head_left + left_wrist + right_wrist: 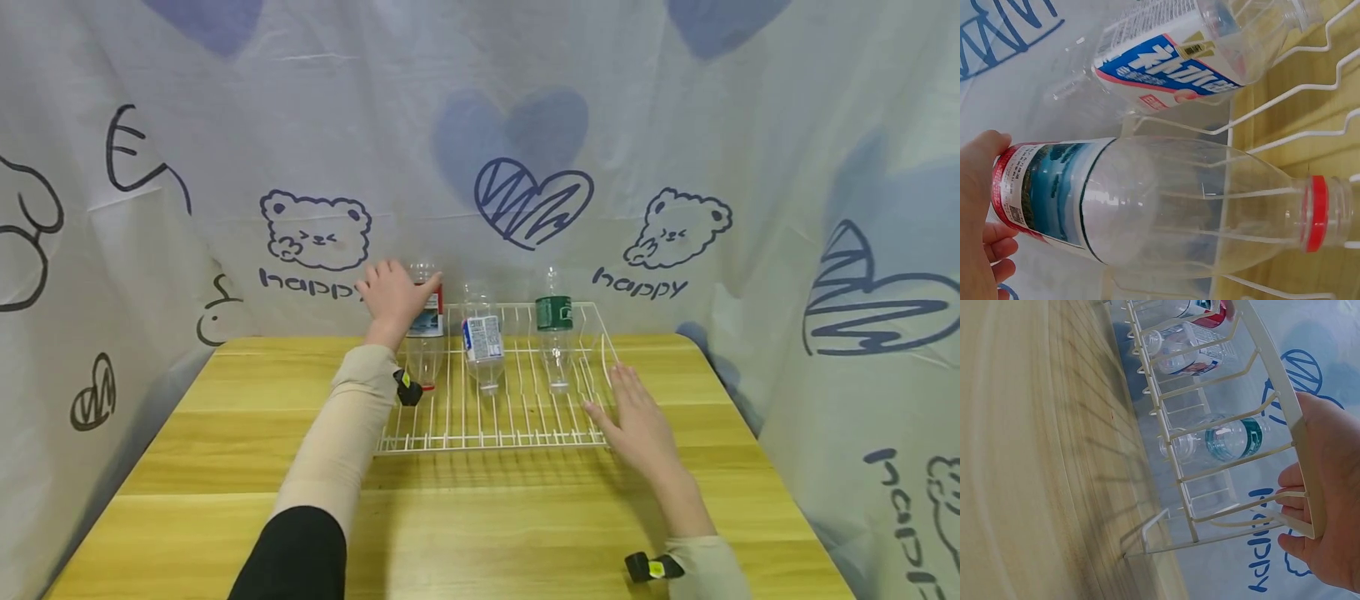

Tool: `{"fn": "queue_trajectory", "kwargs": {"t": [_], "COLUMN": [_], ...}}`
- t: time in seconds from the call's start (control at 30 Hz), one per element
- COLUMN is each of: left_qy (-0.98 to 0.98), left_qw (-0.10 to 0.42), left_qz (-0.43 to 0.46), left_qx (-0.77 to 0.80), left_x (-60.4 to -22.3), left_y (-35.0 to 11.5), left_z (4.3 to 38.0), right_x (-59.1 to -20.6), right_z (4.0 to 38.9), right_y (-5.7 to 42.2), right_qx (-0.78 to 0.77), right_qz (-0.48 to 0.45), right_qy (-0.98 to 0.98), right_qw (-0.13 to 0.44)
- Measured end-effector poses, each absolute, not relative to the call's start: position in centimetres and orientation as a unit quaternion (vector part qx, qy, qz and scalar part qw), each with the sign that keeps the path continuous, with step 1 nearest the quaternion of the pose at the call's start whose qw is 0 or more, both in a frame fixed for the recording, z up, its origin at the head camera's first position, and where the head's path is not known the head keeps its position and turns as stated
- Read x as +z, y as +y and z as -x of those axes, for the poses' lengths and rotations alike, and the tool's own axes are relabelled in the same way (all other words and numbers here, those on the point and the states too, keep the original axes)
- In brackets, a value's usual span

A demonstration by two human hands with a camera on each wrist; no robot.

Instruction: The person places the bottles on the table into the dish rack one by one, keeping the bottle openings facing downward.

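Three clear plastic bottles stand neck down in a white wire rack [517, 438]. My left hand [393, 296] grips the upturned base of the leftmost bottle [1147, 206], with its lake-picture label and red neck ring. In the left wrist view the thumb lies on one side of that base, the fingers on the other. Beside it stands the middle bottle [483, 340] with a white and blue label, then a green-labelled bottle [553, 313] on the right. My right hand [1335, 487] holds the rack's right front corner, its fingers round the rim.
The rack is on a yellow wood-grain table [465, 525], toward its far edge. Behind and at both sides hangs a pale curtain [420, 125] with hearts and bears. A black wrist strap [654, 568] is on the right sleeve.
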State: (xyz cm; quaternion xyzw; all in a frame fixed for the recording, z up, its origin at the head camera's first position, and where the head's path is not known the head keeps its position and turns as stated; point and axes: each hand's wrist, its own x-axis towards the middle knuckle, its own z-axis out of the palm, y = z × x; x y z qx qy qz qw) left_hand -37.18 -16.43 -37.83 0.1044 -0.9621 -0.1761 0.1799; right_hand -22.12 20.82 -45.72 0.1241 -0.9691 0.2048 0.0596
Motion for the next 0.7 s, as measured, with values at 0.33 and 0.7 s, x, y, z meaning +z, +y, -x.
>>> {"fn": "queue_trajectory", "kwargs": {"t": [0.33,0.7], "left_qy": [-0.962,-0.963], "left_qw": [0.164,0.167], "left_qz": [-0.114,-0.119], "left_qx": [-0.186,-0.178], "left_x": [-39.0,-39.9], "left_y": [-16.9,-17.1], "left_z": [37.8,38.5], "right_x": [-45.8,-45.8], "right_z": [22.1,22.0], "right_y": [20.9,20.8], "right_qx": [0.199,0.201], "right_qz": [-0.122,-0.119], "right_qy": [-0.97,-0.971], "right_qw": [0.06,0.057]}}
